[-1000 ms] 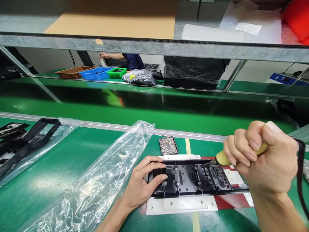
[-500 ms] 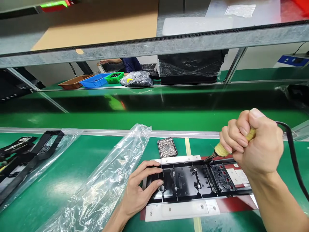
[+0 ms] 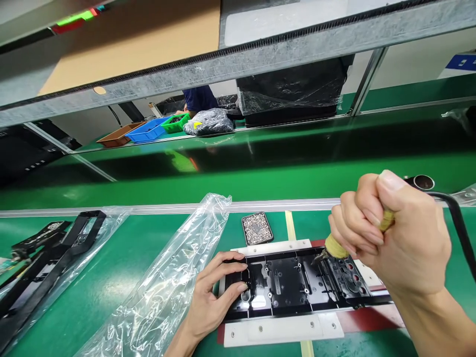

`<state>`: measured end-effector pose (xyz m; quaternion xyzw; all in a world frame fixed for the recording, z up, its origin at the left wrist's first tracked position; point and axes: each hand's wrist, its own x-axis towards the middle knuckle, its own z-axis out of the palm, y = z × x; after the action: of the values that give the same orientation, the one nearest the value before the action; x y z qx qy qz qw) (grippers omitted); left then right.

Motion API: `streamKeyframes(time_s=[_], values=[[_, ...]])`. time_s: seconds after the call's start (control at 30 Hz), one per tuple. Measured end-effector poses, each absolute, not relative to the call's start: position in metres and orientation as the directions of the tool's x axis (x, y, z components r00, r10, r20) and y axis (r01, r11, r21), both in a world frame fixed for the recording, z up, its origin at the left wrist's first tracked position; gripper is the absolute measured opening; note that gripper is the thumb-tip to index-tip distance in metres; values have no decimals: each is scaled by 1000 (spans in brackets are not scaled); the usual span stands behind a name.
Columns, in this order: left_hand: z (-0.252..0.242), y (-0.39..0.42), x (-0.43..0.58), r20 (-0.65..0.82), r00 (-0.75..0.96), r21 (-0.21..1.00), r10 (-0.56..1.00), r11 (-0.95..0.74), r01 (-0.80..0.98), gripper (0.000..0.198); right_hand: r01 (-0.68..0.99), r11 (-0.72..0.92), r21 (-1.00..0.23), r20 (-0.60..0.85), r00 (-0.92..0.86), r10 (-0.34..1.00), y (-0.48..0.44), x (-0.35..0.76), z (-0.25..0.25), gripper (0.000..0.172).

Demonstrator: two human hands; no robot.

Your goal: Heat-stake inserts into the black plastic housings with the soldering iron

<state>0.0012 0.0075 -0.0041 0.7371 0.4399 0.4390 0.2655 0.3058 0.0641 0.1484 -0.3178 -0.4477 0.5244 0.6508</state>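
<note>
A long black plastic panel (image 3: 284,287) lies in a fixture with white strips (image 3: 286,329) along its near and far sides. My left hand (image 3: 213,292) rests on the panel's left end, thumb and fingers apart, around a ring-shaped feature. In my closed right hand (image 3: 405,233) is a soldering iron (image 3: 335,247) with a yellow-wrapped handle and a black cord. Its tip points down and left over the panel near the far rim; contact cannot be made out. Just beyond the fixture sits a small dark tray (image 3: 257,228) of tiny metal pieces.
A clear plastic bag (image 3: 159,277) lies left of the fixture. Black frame parts (image 3: 55,267) on plastic lie farther left. Behind are a metal shelf edge (image 3: 208,74), blue bin (image 3: 147,130), green bin (image 3: 174,124), brown bin (image 3: 119,136) and a co-worker's dark sleeve (image 3: 201,99).
The soldering iron's tip has shifted slightly nearer, away from the panel's far rim. My left hand stays at the panel's left end. The view has tilted, and the co-worker's arm has lowered.
</note>
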Motion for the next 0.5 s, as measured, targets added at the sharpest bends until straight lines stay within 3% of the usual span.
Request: streamKeyframes(time_s=[0.27, 0.5], values=[[-3, 7, 1, 408, 228, 784, 884, -467, 408, 17, -397, 162, -903, 222, -110, 969, 55, 303, 142, 56], [-3, 8, 5, 416, 226, 793, 881, -473, 385, 16, -317, 300, -900, 282, 102, 954, 68, 308, 145, 46]])
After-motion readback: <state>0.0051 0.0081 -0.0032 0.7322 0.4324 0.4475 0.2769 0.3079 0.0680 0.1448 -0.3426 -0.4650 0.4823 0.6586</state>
